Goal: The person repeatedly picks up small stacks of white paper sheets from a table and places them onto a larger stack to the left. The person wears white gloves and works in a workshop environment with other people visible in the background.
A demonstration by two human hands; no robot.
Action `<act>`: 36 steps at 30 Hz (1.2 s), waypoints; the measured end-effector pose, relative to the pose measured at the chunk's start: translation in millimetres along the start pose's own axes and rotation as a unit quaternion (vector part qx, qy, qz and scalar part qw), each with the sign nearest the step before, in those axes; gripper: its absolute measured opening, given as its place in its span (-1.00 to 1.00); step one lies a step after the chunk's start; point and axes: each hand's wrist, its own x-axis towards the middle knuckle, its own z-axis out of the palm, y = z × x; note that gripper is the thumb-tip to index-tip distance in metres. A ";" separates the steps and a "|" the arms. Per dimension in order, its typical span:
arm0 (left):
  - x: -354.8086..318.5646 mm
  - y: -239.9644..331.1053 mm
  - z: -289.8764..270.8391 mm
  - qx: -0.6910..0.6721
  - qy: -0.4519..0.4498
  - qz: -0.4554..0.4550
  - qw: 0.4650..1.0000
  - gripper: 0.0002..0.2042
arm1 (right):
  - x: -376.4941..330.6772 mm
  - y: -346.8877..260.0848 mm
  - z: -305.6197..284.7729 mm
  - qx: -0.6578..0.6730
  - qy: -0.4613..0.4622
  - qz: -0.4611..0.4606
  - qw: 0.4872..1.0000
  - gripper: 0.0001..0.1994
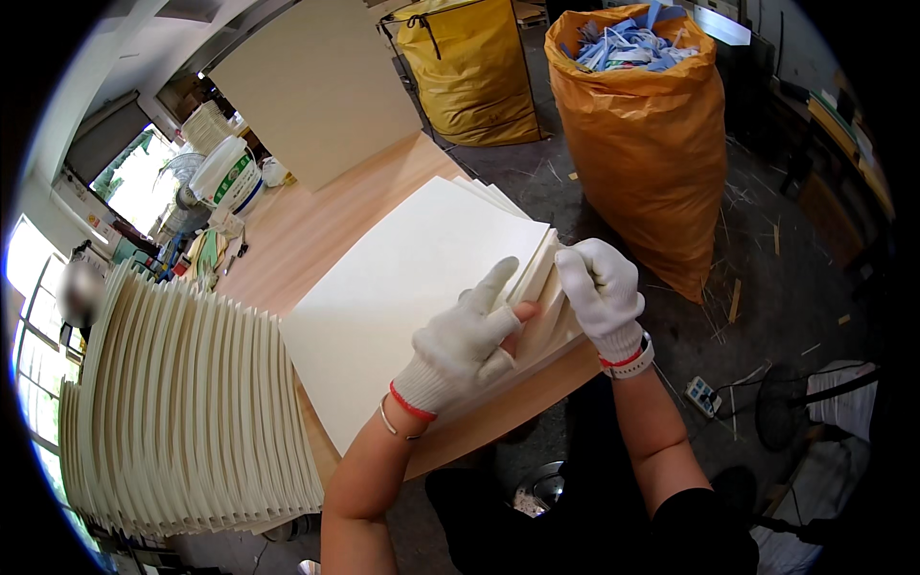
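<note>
A stack of large white sheets (412,259) lies on the wooden table, its layers fanned apart along the right edge. My left hand (465,335), in a white knit glove with one bare fingertip showing, rests at that edge. Its fingers are apart, one stretched over the top sheet and the bare one against the layers. Beside the stack's right corner my right hand (604,292), gloved too, is closed with thumb and fingers together. Whether a sheet corner is pinched in it is hidden.
A tall, curved row of cream folded pieces (192,402) stands at the left. A big board (311,86) stands upright behind the wooden tabletop (335,216), near a white bucket (225,177). Beyond are an orange sack (642,144) of scraps and a yellow bag (470,72). A power strip (702,396) lies on the floor.
</note>
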 end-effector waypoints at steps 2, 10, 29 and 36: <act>-0.8 3.0 1.9 -0.007 0.017 -0.020 1.000 -0.47 | -0.7 0.3 -0.3 -0.006 0.004 -0.009 1.000 -0.94; -0.2 4.3 4.8 -0.037 0.053 -0.020 0.998 -0.48 | -0.4 3.6 -4.0 -0.016 -0.026 -0.073 0.997 -0.91; 1.9 13.8 -2.0 -0.086 -0.012 -0.081 0.993 -0.45 | -7.4 2.7 -5.1 -0.005 -0.008 -0.020 1.000 -0.96; -1.5 18.1 1.2 0.026 0.058 0.003 0.998 -0.29 | -31.7 -28.3 -4.5 0.363 0.046 0.306 0.879 -0.67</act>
